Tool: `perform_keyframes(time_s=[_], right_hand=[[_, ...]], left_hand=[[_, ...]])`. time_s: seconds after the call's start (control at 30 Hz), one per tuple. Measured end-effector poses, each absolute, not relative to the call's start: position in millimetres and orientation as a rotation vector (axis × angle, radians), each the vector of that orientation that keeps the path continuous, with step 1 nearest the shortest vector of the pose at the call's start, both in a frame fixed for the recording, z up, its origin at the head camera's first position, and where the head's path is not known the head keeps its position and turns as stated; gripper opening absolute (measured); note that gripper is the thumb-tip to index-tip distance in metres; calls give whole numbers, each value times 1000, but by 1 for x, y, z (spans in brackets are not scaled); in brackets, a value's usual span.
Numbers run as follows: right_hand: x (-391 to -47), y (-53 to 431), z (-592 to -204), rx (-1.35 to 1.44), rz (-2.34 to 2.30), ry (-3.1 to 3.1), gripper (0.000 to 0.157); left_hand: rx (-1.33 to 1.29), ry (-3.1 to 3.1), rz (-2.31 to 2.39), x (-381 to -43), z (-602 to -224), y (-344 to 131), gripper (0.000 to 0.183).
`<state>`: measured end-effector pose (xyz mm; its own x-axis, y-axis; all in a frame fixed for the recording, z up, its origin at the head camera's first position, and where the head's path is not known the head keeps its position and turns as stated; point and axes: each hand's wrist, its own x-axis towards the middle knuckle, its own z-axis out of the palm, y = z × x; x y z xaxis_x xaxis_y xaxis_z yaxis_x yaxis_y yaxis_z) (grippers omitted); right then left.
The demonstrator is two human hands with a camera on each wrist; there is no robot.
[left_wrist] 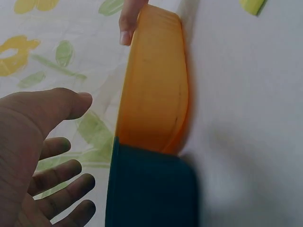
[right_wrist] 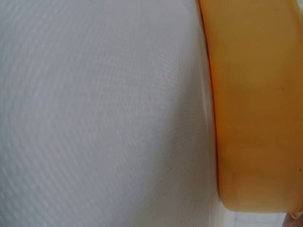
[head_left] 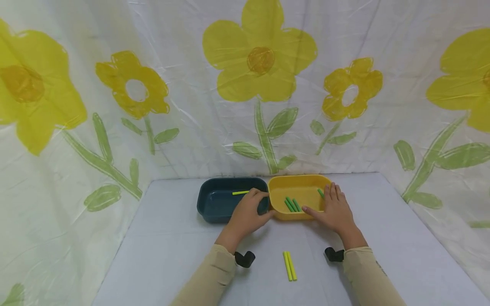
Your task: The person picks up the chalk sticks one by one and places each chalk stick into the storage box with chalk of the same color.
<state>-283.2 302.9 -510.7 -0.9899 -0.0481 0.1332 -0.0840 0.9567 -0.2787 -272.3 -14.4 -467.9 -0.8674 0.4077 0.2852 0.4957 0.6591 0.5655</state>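
Observation:
A dark teal plastic box point(head_left: 212, 207) and a yellow plastic box point(head_left: 302, 180) stand side by side, ends together. My left hand point(head_left: 246, 214) is over the teal box's right end, close to where the boxes meet. In the left wrist view that hand point(left_wrist: 28, 142) has its thumb and fingers spread, with nothing between them. My right hand point(head_left: 338, 214) rests on the yellow box's right end, fingers extended and thumb reaching along the front rim. Several green sticks point(head_left: 292, 205) lie inside the yellow box. One yellow stick point(head_left: 240, 193) is in the teal box, partly behind my left hand.
Two yellow sticks point(head_left: 289, 266) lie side by side on the white tablecloth point(head_left: 168, 255), between my forearms. Behind the boxes hangs a white curtain point(head_left: 199, 140) printed with yellow flowers. Black wrist mounts point(head_left: 245, 259) sit at both cuffs.

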Motion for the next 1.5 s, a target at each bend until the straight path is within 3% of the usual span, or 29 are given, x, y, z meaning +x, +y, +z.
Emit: perform_keyframes(time_s=[0.8, 1.5], right_hand=[[-285, 305, -515, 100, 409, -2978, 129], [-285, 305, -513, 99, 443, -2990, 129]], left_hand=[[-445, -2652, -785, -276, -474, -92, 67], [-237, -2714, -688, -284, -489, -122, 105]])
